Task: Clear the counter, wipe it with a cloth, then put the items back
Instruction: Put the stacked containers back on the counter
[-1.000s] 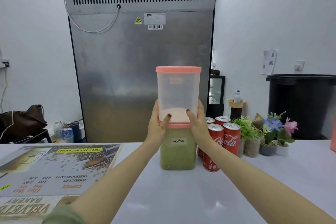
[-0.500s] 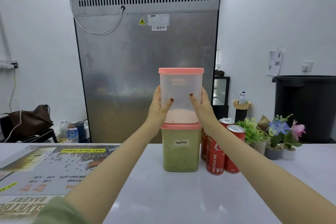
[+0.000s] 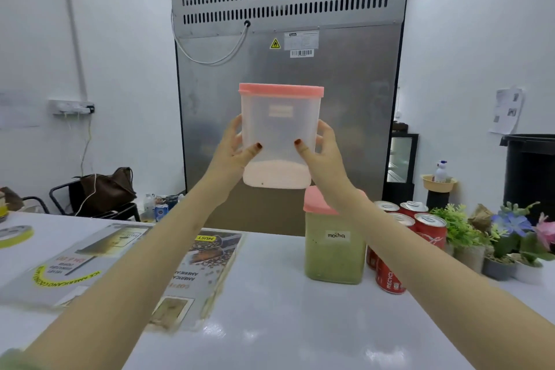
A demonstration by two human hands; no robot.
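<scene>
You count two pink-lidded tubs: raised tub at frame centre, mocha tub on table, right of centre. Four red cans by tops showing, right of mocha tub. Three plant pots you can make out, right edge. Two printed sheets, lower left.

A held container hangs above the counter between the left hand and right hand; lower right, the mocha container stands on the counter, cans just beside its right, potted plants farther right, menu sheets at left, a metal cabinet behind
</scene>
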